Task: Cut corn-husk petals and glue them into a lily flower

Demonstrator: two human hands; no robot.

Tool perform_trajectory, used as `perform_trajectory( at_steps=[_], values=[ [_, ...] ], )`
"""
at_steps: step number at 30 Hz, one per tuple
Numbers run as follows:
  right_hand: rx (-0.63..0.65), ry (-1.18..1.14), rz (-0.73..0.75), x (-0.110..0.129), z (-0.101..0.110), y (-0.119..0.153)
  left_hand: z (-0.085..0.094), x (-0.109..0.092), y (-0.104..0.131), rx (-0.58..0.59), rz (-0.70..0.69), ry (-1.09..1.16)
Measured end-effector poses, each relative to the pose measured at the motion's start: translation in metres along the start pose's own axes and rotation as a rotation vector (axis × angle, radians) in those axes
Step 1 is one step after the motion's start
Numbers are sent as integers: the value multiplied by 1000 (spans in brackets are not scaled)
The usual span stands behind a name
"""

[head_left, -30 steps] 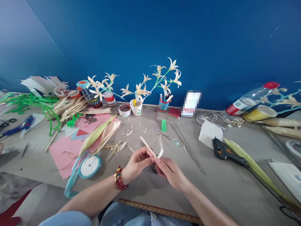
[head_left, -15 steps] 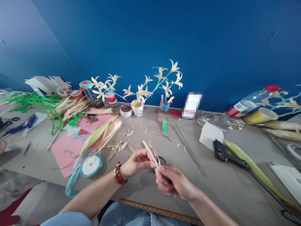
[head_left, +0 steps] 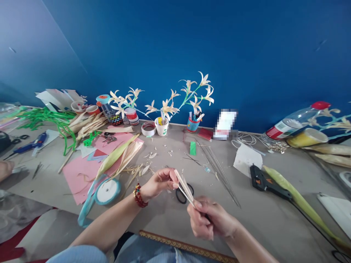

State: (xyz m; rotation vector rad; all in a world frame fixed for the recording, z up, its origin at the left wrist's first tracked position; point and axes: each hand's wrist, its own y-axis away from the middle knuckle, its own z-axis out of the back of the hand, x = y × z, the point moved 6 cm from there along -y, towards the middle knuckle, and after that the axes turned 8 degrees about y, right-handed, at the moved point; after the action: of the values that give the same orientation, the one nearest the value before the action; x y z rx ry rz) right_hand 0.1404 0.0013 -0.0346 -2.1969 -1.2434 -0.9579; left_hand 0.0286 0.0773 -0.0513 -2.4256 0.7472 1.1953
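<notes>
Pale, narrow corn husk strips (head_left: 185,186) stand up slanting from my right hand (head_left: 207,216), which is closed round their lower end. Thumb and forefinger of my left hand (head_left: 161,182) pinch at the upper part of the same strips, along their left edge. The strips are slightly fanned apart between the two hands. Below them, black scissors handles (head_left: 181,196) lie on the table, the rest hidden behind the hands. A roll of light blue ribbon (head_left: 107,191) lies left of my left wrist.
Husk-coloured flowers stand in a white cup (head_left: 161,126) and a blue-red cup (head_left: 193,125) along the wall. Metal rods (head_left: 219,171) and a black glue gun (head_left: 268,182) lie right. Pink paper (head_left: 79,175) and husks lie left. A person's hand (head_left: 5,170) shows at far left.
My right hand has moved down and to the right with the husk strips. The strips now show more length and spread, and the scissors handles are more exposed.
</notes>
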Motion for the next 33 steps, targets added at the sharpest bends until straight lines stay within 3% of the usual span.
perform_trajectory(
  at_steps=[8,11,13,16,21,27,30,33],
  values=[
    [299,-228,26,-1,-12,5,-2,-1,-2,4,-6,6],
    [272,-297,35,3,-11,5,0,-1,-2,-47,3,34],
    [117,-237,75,10,-4,2,1,-2,-3,-89,2,74],
    [-271,12,134,30,15,2,4,0,-4,-147,14,142],
    [-824,597,91,62,42,36,6,4,-4,-192,8,230],
    [-1327,1537,-108,72,76,126,-3,6,0,-150,48,313],
    [-1506,1769,-255,69,89,167,-7,7,2,-123,66,354],
    [-1585,1832,-223,66,79,182,-11,7,3,-119,58,373]
  ],
)
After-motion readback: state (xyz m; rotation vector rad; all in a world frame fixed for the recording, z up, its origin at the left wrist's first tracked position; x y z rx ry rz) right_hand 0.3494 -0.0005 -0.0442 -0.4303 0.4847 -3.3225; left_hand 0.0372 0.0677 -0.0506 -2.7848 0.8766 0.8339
